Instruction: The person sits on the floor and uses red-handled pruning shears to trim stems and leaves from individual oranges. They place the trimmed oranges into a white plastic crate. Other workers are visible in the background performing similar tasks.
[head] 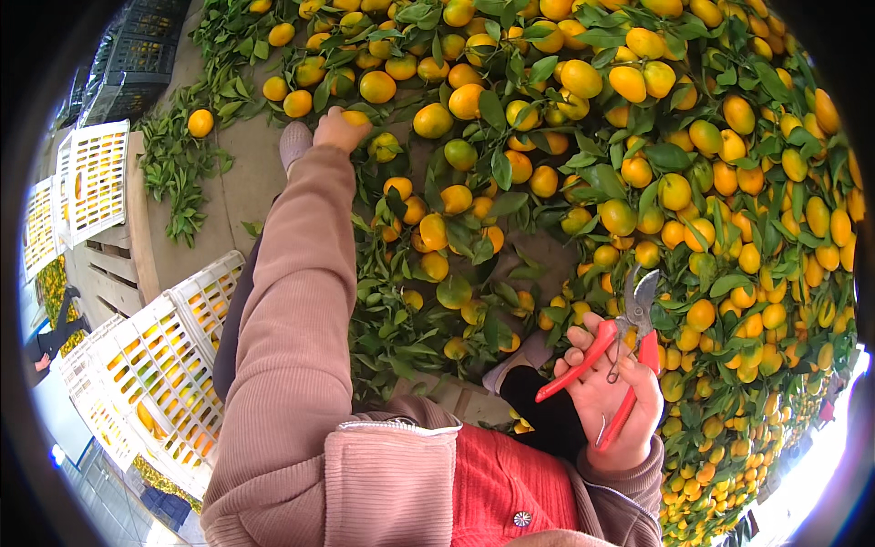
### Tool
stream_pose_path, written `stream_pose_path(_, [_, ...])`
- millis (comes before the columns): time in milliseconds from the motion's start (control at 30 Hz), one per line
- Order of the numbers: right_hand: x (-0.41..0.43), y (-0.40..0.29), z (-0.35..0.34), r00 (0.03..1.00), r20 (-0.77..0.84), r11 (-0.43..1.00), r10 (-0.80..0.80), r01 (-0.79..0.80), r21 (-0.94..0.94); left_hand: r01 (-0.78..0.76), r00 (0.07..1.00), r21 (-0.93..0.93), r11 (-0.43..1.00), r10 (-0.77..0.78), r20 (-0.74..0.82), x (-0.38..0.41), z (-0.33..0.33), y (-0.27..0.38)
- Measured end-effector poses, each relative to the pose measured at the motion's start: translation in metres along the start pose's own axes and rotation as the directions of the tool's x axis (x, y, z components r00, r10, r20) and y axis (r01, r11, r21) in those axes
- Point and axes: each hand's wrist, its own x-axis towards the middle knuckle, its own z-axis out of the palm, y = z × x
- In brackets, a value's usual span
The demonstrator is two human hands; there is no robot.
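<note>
My left hand [340,131] is stretched out far ahead, its fingers closed around a yellow-orange citrus fruit [357,117] low over the floor beside my shoe. In my right hand [608,390], palm up, lies a pair of pruning shears [632,342] with red handles. The shears' blades are spread apart, and their coil spring shows between the handles. A large heap of citrus fruit [677,191], orange with some green patches and still bearing leaves and stems, rises ahead and to the right. Loose fruit [434,231] and cut leaves [403,342] lie between my feet.
A white plastic crate [160,369] filled with fruit stands close at my left. Farther left are another white crate [99,174], a wooden pallet [116,267] and stacked dark crates [140,58]. A person's hand [43,362] shows at the left rim. Leaves litter the concrete floor [253,171].
</note>
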Motion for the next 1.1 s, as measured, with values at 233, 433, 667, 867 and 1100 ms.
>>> stream_pose_path(233, [-0.017, 0.007, -0.001, 0.999, 0.052, 1.000, -0.005, 0.004, 0.022, -0.272, 0.962, -0.846, 0.458, 0.139, -0.234, -0.109, 0.008, 0.033])
stream_pose_path(433, [-0.041, 0.011, -0.017, 0.976, 0.209, 0.993, -0.065, 0.042, 0.114, -0.649, 0.758, -0.547, 0.529, 0.511, -0.405, -0.189, 0.002, 0.080])
stream_pose_path(667, [-0.058, 0.019, -0.030, 0.960, 0.260, 0.993, -0.105, 0.088, 0.078, -0.553, 0.830, -0.120, 0.824, 0.532, -0.169, -0.218, 0.031, 0.063])
stream_pose_path(867, [-0.061, 0.027, -0.033, 0.963, 0.232, 0.990, -0.138, 0.130, 0.051, -0.423, 0.828, -0.493, 0.760, 0.545, 0.130, -0.283, 0.057, 0.058])
stream_pose_path(1100, [-0.062, 0.045, -0.025, 0.940, 0.271, 0.978, -0.205, 0.206, 0.026, -0.698, 0.516, -0.457, 0.552, 0.829, 0.215, -0.338, 0.068, 0.062])
